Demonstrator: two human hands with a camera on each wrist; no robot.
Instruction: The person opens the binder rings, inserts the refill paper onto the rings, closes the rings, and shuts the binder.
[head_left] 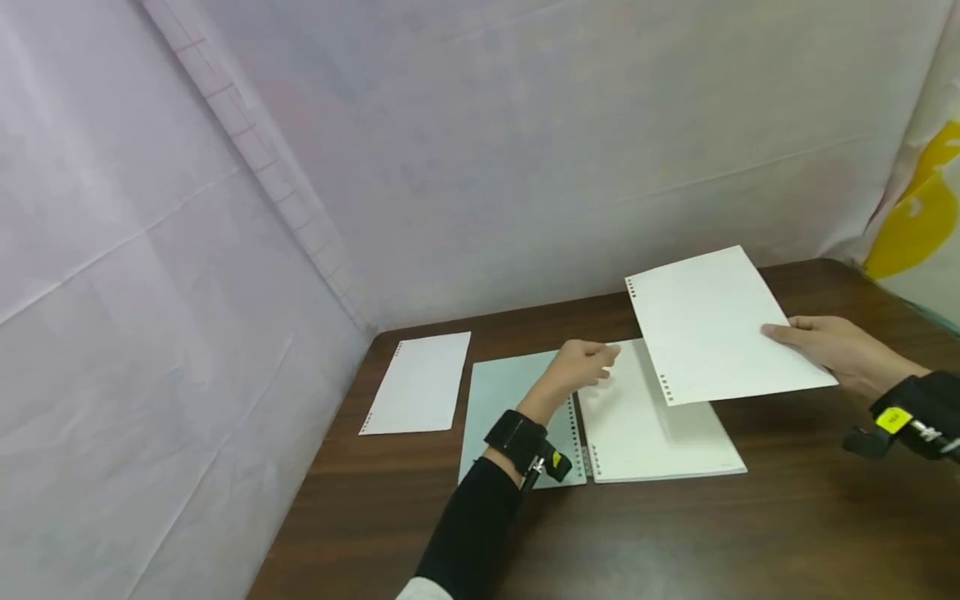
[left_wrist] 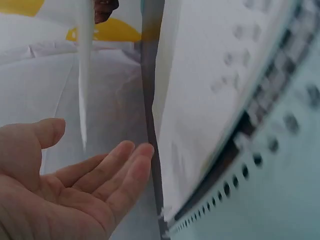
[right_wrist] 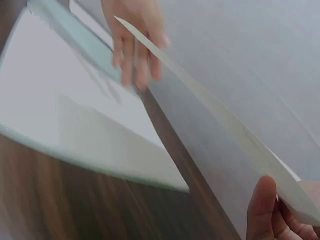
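Observation:
An open ring binder (head_left: 525,400) lies on the dark wooden table (head_left: 750,542), pale green cover left, a stack of white punched pages (head_left: 645,425) right. My right hand (head_left: 832,346) pinches a loose white punched sheet (head_left: 720,325) by its right edge and holds it in the air above the binder; the right wrist view shows the thumb (right_wrist: 262,210) on that sheet (right_wrist: 225,125). My left hand (head_left: 581,367) hovers over the binder's top near the rings, fingers relaxed and holding nothing. The left wrist view shows its open palm (left_wrist: 65,185) beside the pages (left_wrist: 210,100).
Another loose white punched sheet (head_left: 416,383) lies flat on the table at the left of the binder. Pale cloth walls (head_left: 225,250) close in the table at the back and left. A yellow and white cloth (head_left: 918,217) hangs at the right.

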